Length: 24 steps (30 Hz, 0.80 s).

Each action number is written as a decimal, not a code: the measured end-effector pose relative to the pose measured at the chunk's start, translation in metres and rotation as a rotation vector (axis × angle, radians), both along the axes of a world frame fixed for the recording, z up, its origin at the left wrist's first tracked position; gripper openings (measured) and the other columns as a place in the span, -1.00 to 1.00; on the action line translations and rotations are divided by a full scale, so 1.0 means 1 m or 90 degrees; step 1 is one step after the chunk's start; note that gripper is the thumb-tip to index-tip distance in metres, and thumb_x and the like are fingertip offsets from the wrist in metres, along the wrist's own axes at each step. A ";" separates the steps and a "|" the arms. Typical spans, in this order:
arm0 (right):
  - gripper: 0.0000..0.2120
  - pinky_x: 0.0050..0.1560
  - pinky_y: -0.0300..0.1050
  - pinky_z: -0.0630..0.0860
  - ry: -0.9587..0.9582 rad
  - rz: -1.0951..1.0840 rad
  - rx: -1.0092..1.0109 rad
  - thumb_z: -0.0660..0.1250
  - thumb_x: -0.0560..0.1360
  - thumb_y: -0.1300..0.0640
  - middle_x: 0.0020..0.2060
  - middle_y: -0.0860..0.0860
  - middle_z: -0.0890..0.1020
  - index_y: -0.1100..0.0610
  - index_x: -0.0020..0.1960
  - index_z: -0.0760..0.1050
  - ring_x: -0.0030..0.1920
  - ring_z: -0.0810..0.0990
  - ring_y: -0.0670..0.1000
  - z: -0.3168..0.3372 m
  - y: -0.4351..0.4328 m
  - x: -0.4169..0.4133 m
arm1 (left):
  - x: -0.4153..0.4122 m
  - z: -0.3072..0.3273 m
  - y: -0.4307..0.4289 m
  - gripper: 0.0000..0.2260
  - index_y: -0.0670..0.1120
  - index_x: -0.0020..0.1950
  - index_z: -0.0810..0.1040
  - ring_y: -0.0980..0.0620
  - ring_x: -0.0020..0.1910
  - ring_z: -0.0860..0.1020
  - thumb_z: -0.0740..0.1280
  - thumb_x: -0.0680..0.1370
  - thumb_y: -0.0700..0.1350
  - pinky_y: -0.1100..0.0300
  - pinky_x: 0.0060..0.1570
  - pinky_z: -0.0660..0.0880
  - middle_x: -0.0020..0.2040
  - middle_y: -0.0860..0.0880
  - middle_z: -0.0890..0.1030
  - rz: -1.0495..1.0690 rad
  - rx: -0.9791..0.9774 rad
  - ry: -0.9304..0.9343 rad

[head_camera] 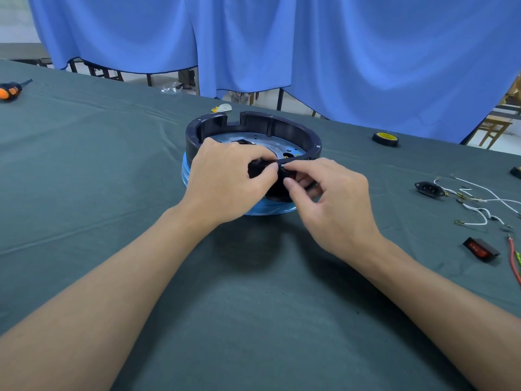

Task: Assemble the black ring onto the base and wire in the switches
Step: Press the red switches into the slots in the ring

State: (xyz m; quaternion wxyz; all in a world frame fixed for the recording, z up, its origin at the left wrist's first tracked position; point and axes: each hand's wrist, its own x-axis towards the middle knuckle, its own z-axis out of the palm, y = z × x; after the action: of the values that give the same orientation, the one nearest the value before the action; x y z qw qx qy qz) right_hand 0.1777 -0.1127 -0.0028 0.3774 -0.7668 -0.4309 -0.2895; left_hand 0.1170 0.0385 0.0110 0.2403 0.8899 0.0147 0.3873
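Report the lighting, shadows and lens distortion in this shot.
Head view: soft, even light; a diffuse shadow falls on the green cloth below the left hand gripping the black ring and the right hand pinching a switch; the wide angle stretches the forearms; the far screwdriver looks soft.
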 end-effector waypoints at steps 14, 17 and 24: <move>-0.95 -0.22 -0.41 0.39 0.142 0.007 0.053 0.43 0.46 0.19 -0.26 -0.04 0.67 0.11 -0.10 0.67 -0.22 0.56 -0.09 0.010 0.002 0.001 | 0.002 0.000 0.001 -0.72 0.05 -0.01 0.72 0.02 -0.14 0.64 0.27 0.54 0.15 -0.11 0.04 0.47 -0.17 0.10 0.71 -0.022 -0.010 0.002; -0.93 -0.11 -0.26 0.42 0.111 -0.017 0.049 0.42 0.47 0.18 -0.22 -0.07 0.66 0.07 -0.10 0.69 -0.15 0.54 -0.06 0.013 -0.002 0.005 | 0.003 -0.002 0.001 -0.76 0.08 -0.05 0.72 0.03 -0.19 0.63 0.29 0.55 0.12 -0.10 -0.03 0.48 -0.22 0.09 0.71 -0.015 -0.008 -0.018; -0.87 -0.01 -0.30 0.33 0.149 0.003 -0.037 0.47 0.44 0.07 -0.03 -0.12 0.58 -0.01 -0.02 0.69 0.07 0.44 -0.06 0.025 -0.004 0.020 | 0.004 -0.001 -0.002 -0.79 0.11 -0.08 0.73 0.01 -0.25 0.62 0.30 0.53 0.10 -0.09 -0.14 0.49 -0.29 0.06 0.70 0.009 -0.014 -0.034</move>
State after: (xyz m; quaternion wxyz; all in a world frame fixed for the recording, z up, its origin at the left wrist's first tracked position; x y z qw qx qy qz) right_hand 0.1975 -0.1169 0.0222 0.4037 -0.8050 -0.3938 -0.1842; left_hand 0.1211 0.0366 0.0100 0.2474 0.8764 0.0189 0.4127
